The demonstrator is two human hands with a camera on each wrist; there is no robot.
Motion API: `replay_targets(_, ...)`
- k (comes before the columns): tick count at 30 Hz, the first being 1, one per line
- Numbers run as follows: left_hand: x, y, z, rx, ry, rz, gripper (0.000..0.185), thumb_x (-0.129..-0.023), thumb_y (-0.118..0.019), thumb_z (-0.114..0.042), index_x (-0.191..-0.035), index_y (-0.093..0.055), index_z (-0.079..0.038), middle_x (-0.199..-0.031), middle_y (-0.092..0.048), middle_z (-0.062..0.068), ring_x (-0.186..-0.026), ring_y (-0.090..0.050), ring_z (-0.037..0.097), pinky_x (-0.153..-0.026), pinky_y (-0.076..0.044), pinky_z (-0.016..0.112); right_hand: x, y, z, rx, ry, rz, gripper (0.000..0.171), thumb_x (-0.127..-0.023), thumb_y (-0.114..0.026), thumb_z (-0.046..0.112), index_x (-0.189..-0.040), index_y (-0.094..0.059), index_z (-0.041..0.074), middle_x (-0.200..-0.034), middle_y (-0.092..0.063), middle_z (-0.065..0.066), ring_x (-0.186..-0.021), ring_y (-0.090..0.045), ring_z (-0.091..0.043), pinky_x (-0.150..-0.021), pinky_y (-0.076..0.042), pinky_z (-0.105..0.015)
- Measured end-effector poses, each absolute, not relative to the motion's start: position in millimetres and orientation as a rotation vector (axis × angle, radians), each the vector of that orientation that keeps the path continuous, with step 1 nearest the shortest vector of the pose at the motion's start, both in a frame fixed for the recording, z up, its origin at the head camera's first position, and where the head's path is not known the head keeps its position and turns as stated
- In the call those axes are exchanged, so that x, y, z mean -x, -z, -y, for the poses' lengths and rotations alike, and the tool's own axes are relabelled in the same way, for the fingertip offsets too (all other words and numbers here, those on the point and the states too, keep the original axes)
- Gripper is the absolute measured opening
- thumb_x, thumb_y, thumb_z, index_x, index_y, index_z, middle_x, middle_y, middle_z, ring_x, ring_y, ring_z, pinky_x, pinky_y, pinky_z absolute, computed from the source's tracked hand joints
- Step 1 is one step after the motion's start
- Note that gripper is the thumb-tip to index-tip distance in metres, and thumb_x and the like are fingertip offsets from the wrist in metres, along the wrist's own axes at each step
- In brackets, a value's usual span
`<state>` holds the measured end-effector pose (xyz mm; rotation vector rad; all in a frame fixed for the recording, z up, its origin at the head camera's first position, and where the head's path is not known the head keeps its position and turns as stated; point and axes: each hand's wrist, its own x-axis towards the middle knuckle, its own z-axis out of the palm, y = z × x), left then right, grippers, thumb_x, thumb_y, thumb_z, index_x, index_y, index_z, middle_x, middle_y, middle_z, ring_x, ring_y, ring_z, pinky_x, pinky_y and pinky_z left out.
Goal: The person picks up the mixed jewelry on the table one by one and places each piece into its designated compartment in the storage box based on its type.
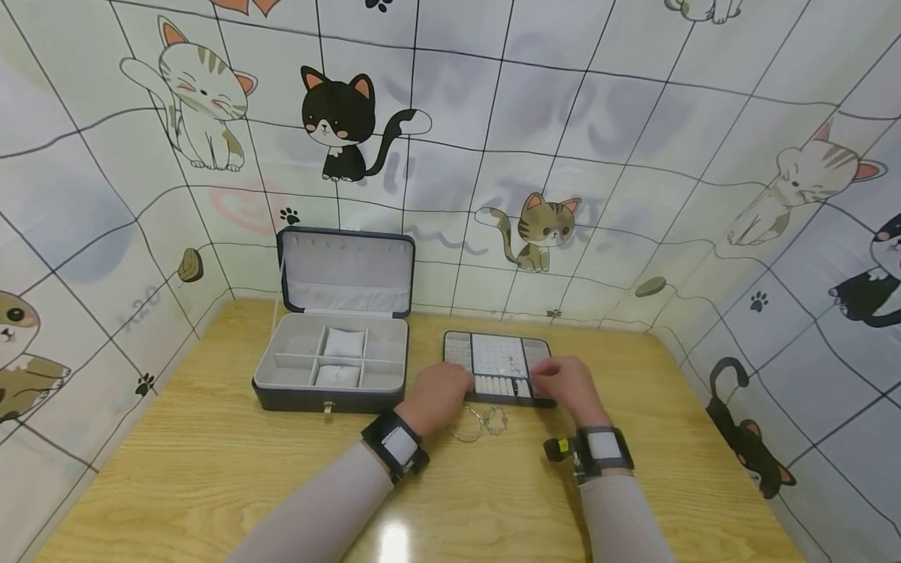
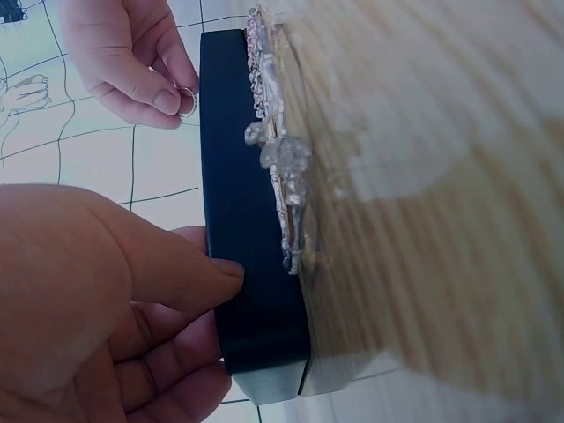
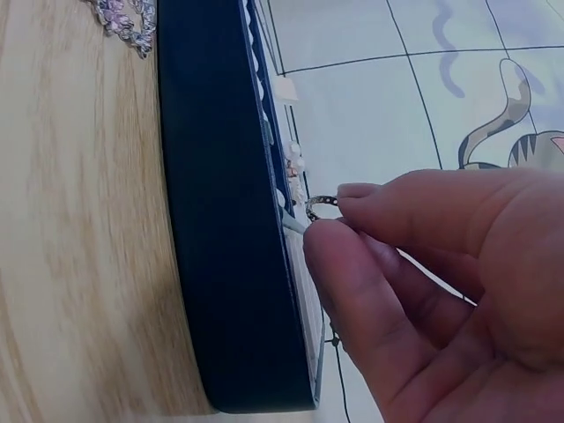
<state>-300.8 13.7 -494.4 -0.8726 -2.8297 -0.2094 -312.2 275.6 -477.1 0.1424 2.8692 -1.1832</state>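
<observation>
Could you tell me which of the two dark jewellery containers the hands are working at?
The flat tray on the right; the larger lidded box stands open, untouched.

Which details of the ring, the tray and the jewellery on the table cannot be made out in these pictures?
- Ring: in the right hand grip; fingertips cover most of it in both wrist views, and the hand hides it in the head view.
- Tray: its contents are too small in the head view; wrist views show only its dark side wall.
- Chains: thin and blurred in the head view, cut off by the edge in the right wrist view.
- Left hand: thumb on the tray wall; fingers cut off by the edge.
</observation>
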Motion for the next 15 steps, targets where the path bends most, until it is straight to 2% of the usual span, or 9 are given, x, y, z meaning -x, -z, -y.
replay_targets(8,300.9,495.3,-14.1,0.874,0.217,2.831,0.016,-0.093,-0.071,-0.007,-0.093,-0.077,-0.021,-0.085,-0.072,-0.004,-0.077,-0.063,0.014,-0.062,-0.051,0.03,312.0,475.9,-270.8,-0.097,1.072,-2.911,0.018,-0.088,-0.077,0.006,-0.106,-0.08,0.007,-0.111,-0.077,-0.016,-0.099,-0.071,-0.028,-0.087,-0.06,-0.044)
replay_targets(15,301.4,495.4,-13.3,0.871,0.217,2.828,0.016,-0.092,-0.071,-0.007,-0.092,-0.077,-0.022,-0.084,-0.071,-0.005,-0.076,-0.063,0.014,-0.061,-0.051,0.03,313.1,475.0,-267.6,-0.061,1.012,-2.95,0.019,-0.087,-0.074,0.004,-0.105,-0.08,0.006,-0.111,-0.078,-0.016,-0.101,-0.071,-0.03,-0.088,-0.06,-0.046)
